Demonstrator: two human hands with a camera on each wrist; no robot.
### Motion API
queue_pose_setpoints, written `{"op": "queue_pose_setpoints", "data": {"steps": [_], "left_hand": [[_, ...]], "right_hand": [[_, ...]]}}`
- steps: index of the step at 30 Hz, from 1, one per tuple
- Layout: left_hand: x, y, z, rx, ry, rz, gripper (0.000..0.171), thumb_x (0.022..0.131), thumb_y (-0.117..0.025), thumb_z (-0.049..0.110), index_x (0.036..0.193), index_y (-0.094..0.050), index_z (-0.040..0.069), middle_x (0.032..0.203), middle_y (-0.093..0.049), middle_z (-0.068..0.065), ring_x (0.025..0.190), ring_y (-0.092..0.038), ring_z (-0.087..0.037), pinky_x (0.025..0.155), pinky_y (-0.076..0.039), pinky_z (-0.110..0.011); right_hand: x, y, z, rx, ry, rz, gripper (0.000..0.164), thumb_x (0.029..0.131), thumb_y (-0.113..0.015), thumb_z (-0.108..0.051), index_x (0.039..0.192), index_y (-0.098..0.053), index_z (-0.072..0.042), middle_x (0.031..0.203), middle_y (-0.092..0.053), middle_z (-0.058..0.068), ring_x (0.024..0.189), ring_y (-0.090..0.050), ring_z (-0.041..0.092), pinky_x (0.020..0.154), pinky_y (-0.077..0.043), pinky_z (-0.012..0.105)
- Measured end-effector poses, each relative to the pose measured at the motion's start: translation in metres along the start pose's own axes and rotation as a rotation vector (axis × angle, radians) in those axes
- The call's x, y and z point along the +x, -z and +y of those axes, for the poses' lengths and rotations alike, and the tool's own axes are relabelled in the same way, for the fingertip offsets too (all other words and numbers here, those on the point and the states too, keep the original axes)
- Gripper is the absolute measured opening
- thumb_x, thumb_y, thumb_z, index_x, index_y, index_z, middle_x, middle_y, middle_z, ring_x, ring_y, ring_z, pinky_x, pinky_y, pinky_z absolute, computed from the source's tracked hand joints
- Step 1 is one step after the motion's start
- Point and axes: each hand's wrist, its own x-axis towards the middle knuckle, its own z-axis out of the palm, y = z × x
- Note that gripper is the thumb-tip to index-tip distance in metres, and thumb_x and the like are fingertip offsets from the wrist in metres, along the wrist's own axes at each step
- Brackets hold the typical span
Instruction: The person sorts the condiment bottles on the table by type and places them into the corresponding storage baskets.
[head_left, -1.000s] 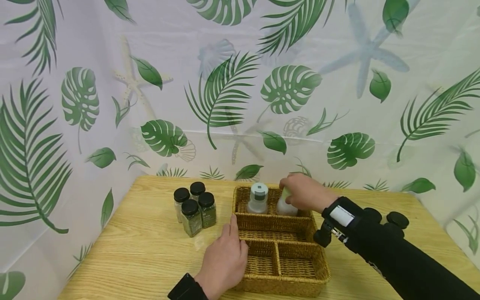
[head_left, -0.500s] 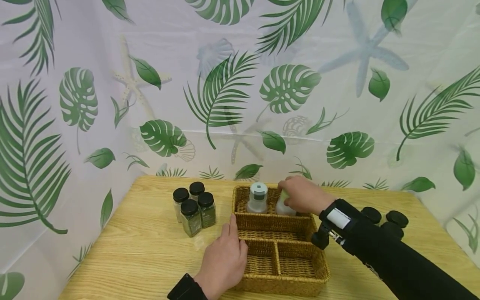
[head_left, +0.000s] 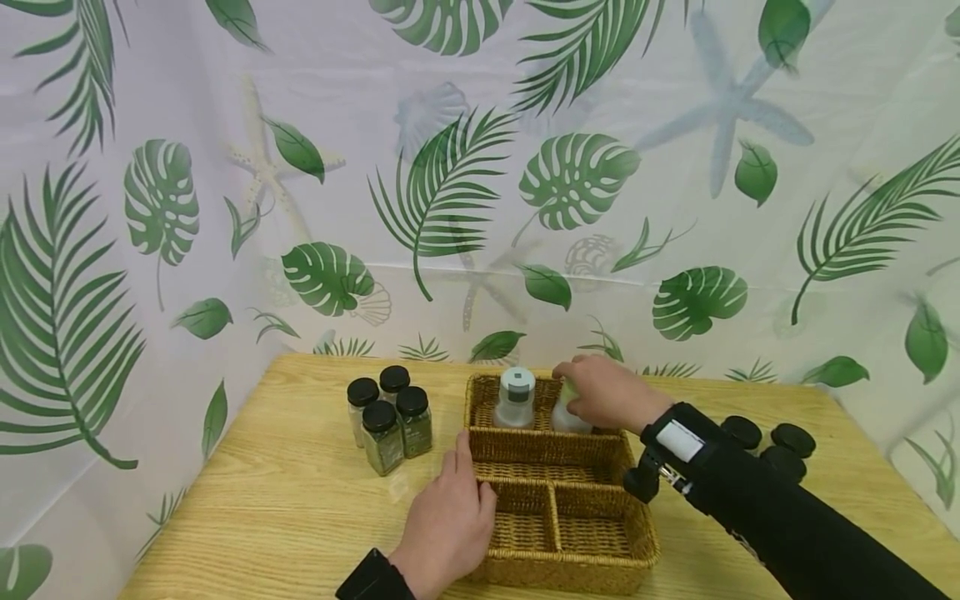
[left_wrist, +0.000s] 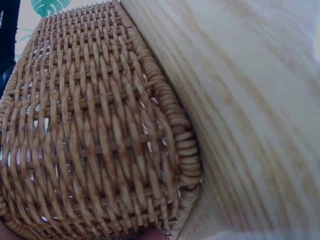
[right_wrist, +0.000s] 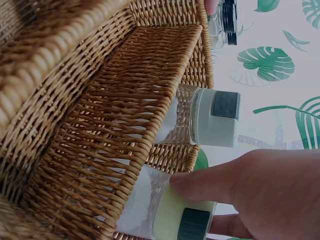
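Note:
In the head view a woven basket [head_left: 570, 575] with several compartments stands on the wooden table. My right hand [head_left: 611, 392] grips a clear shaker jar [right_wrist: 185, 215] by its pale yellow-green cap; the jar stands in the basket's back compartment and holds something white. To its left, in that compartment, stands a similar jar with a pale blue-green cap [head_left: 517, 385]. My left hand [head_left: 450, 525] rests along the basket's left side, index finger straight at the rim. Only fingertips show at the bottom of the left wrist view, against the outer wicker wall; its other fingers are mostly hidden.
Several black-capped spice jars [head_left: 382, 437] stand grouped on the table [head_left: 262, 517] left of the basket. More black caps [head_left: 792, 439] show at the right, partly behind my right forearm. A leaf-printed cloth [head_left: 480, 208] hangs behind the table.
Between the frames my right hand shifts very slightly left, still on the jar's cap. My left hand and the basket keep their places.

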Motion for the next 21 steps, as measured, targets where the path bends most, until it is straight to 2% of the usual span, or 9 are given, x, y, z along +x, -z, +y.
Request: {"op": "queue_pose_setpoints", "data": {"steps": [7,12,16,21], "left_hand": [[0.000,-0.001,0.000,-0.043,0.032,-0.005,0.071,0.104,-0.044,0.027,0.159,-0.014,-0.006,0.149,-0.041,-0.033,0.091,-0.067,-0.036,0.060,-0.050,-0.039],[0.001,0.000,0.000,-0.088,0.075,-0.032,0.073,0.103,-0.047,0.030,0.157,-0.017,-0.009,0.145,-0.045,-0.035,0.101,-0.066,-0.042,0.072,-0.056,-0.048],[0.001,0.000,-0.001,-0.119,0.097,-0.047,0.073,0.103,-0.048,0.033,0.155,-0.021,-0.012,0.144,-0.045,-0.036,0.111,-0.063,-0.046,0.083,-0.055,-0.054],[0.002,0.001,-0.002,-0.118,0.097,-0.055,0.073,0.103,-0.049,0.033,0.153,-0.023,-0.013,0.142,-0.047,-0.036,0.109,-0.064,-0.046,0.082,-0.056,-0.054]], "right_hand": [[-0.004,-0.001,0.001,0.020,-0.010,0.008,0.045,0.085,-0.076,-0.010,0.128,-0.066,-0.002,0.111,-0.069,0.014,0.089,-0.064,0.022,0.073,-0.055,0.036],[-0.009,0.000,0.002,0.045,-0.016,0.024,0.046,0.085,-0.074,-0.010,0.129,-0.065,0.000,0.110,-0.068,0.015,0.082,-0.059,0.018,0.065,-0.049,0.031],[-0.013,0.001,0.002,0.054,-0.022,0.046,0.049,0.087,-0.073,-0.011,0.134,-0.062,0.000,0.111,-0.066,0.016,0.084,-0.059,0.020,0.065,-0.049,0.032],[-0.020,0.002,0.003,0.050,-0.022,0.072,0.056,0.088,-0.074,-0.013,0.140,-0.057,-0.001,0.114,-0.065,0.018,0.090,-0.061,0.023,0.069,-0.051,0.034]]}}
